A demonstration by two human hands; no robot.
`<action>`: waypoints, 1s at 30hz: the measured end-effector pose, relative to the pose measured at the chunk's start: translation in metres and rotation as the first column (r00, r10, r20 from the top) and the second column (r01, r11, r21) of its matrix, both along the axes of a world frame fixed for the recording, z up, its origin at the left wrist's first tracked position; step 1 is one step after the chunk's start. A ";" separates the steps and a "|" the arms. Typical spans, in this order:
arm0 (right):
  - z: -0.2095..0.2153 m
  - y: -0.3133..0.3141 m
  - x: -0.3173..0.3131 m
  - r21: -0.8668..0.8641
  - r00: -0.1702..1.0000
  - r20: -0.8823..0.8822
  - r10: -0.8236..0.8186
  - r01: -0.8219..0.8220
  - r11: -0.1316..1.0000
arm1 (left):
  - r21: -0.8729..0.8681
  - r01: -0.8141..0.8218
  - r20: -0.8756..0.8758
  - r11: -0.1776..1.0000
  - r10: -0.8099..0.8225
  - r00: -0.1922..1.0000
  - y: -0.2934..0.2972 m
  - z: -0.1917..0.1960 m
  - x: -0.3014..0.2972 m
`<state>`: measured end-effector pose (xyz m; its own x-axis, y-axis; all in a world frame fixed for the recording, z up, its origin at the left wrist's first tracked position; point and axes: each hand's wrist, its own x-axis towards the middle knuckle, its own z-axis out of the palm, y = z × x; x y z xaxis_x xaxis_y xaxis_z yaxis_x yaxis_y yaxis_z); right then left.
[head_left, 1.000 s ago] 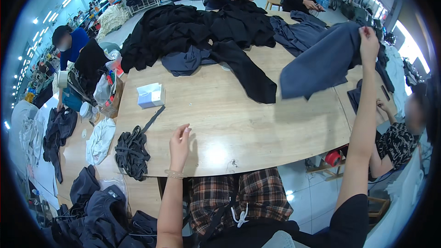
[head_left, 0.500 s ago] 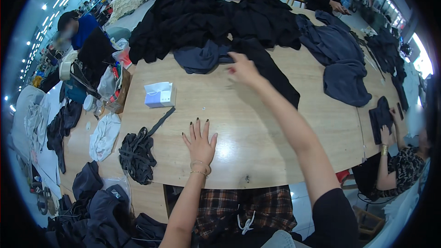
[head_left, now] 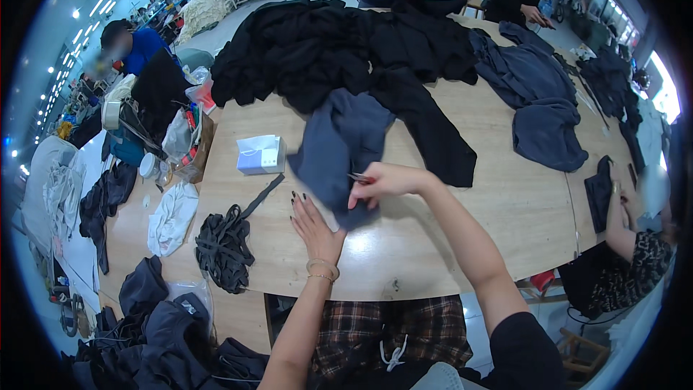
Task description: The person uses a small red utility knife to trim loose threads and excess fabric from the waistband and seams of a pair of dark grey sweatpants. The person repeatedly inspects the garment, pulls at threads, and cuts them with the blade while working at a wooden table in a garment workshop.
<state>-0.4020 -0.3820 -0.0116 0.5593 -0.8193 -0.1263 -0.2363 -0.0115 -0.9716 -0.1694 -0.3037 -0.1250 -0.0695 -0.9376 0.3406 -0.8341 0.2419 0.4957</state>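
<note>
A dark blue-grey garment [head_left: 343,133] is stretched from the black pile toward me across the table. My right hand [head_left: 386,182] is closed on its near edge, and a small red-handled tool [head_left: 363,179], which looks like thread snips, is tucked in the same hand. Flat on the tabletop, fingers spread, my left hand [head_left: 316,227] rests beside the garment's near end, which hangs close to its fingers. The cloth is blurred there, so I cannot tell whether the two touch.
Black garments [head_left: 296,50] are heaped across the far side of the wooden table [head_left: 426,245]. A tissue box [head_left: 260,155] and a tangle of dark strips [head_left: 224,249] lie on the left. More blue-grey garments [head_left: 534,94] lie right. Co-workers stand at the far edge and right side.
My right hand has come back toward me, drawing the blue-grey garment out from the pile's edge. My left hand stays flat on the table. A far co-worker now spreads dark cloth.
</note>
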 end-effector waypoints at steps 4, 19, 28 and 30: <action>-0.009 -0.005 -0.036 -0.108 0.907 -0.062 -0.417 0.409 0.906 | -0.007 0.303 0.188 0.953 -0.296 0.936 0.001 0.003 0.000; 0.095 -0.096 -0.101 0.130 0.254 0.843 -0.474 0.759 0.637 | 0.076 0.319 0.093 0.945 -0.325 0.941 0.004 0.007 0.006; 0.061 0.011 -0.070 -0.137 0.849 -0.287 -0.443 0.422 0.896 | 0.094 0.332 0.126 0.939 -0.342 0.931 0.026 -0.001 0.015; 0.003 0.068 -0.066 -0.243 0.758 -0.443 -0.480 0.414 0.878 | 0.270 0.512 0.020 0.815 -0.537 0.844 0.080 0.034 -0.002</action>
